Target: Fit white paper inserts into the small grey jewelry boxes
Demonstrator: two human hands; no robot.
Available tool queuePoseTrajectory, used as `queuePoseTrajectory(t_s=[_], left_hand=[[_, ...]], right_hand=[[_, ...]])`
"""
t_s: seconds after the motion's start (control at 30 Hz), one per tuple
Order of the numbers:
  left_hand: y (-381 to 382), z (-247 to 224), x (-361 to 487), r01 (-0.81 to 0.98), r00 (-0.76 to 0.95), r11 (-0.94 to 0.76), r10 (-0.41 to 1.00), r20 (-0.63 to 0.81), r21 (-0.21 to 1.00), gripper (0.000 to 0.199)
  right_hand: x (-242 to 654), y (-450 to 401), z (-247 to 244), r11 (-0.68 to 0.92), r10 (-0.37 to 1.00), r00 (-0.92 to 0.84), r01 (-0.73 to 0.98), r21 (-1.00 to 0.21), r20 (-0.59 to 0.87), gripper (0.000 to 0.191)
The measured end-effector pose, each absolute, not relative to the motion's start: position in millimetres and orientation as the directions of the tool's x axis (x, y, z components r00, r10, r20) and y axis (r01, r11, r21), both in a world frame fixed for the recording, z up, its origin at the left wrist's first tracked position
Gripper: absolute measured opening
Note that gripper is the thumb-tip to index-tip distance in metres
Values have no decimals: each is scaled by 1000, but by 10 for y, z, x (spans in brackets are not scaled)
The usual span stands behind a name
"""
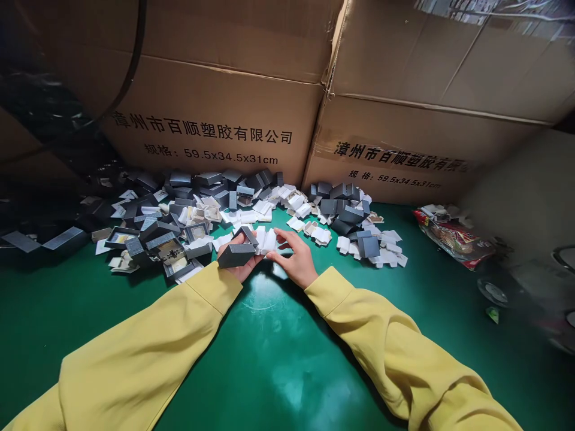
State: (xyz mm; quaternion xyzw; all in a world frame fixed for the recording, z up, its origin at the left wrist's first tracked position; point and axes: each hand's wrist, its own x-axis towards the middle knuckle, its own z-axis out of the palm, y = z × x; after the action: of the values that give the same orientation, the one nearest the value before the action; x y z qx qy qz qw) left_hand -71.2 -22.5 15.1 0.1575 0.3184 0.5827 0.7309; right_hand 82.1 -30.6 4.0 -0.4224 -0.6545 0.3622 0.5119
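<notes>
My left hand (246, 266) is closed round a small dark grey hinged box (236, 255), its lid standing up. Just right of the box is a white folded insert (266, 240), between my two hands. The thumb and fingers of my right hand (294, 257) pinch the right edge of that insert. Its lower part and the fingertips behind it are partly hidden. Right behind my hands lie more loose white inserts (263, 208). Close to my left wrist, a heap of open dark boxes (166, 245) holds inserts in some of them.
Two large brown cartons (233, 99) with printed lettering stand along the back. A smaller pile of dark boxes (344, 206) and white pieces lies right of centre. At the far right are a red plastic bag (458, 239) and a clear round object (493, 292). The green tabletop (269, 359) is shiny.
</notes>
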Motion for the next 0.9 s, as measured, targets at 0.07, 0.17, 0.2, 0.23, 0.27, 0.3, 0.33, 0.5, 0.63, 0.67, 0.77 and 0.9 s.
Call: queuePoseTrajectory(t_s=[0.07, 0.17, 0.2, 0.23, 0.27, 0.3, 0.33, 0.5, 0.63, 0.67, 0.77, 0.9], left_hand=[[-221, 145, -719, -755, 121, 270, 953, -278, 597, 20], [-217, 133, -733, -763, 115, 256, 958, -264, 594, 22], [-217, 131, -737, -767, 111, 249, 959, -261, 592, 22], [-219, 132, -739, -770, 106, 243, 960, -258, 590, 23], [-221, 134, -739, -773, 107, 243, 960, -258, 586, 23], [-224, 137, -738, -774, 110, 246, 960, -259, 583, 23], [-227, 141, -737, -774, 117, 252, 958, -261, 581, 22], [-231, 152, -733, -768, 131, 281, 949, -288, 576, 18], [-233, 165, -732, -764, 116, 283, 944, -308, 580, 16], [-234, 172, -730, -762, 114, 283, 944, -310, 582, 16], [-241, 194, -723, -756, 111, 286, 943, -315, 588, 16], [-242, 208, -720, -754, 101, 284, 941, -323, 592, 18]], right_hand=[[828, -313, 55, 400, 916, -105, 212, -892, 386, 47], [834, -315, 66, 377, 925, -128, 178, -909, 359, 47], [833, -311, 64, 353, 932, -142, 143, -925, 333, 45], [832, -303, 59, 318, 941, -152, 102, -942, 302, 42], [830, -294, 52, 277, 951, -155, 55, -959, 266, 40], [827, -282, 43, 231, 962, -153, 3, -973, 228, 40], [823, -270, 33, 181, 971, -147, -55, -982, 187, 42], [798, -236, 6, -88, 976, -215, -315, -945, -19, 44], [800, -239, 19, -209, 963, -244, -419, -884, -112, 38], [806, -239, 22, -224, 960, -250, -437, -871, -122, 38], [829, -226, 23, -263, 950, -278, -461, -848, -144, 39], [848, -201, 10, -287, 942, -292, -454, -844, -164, 38]])
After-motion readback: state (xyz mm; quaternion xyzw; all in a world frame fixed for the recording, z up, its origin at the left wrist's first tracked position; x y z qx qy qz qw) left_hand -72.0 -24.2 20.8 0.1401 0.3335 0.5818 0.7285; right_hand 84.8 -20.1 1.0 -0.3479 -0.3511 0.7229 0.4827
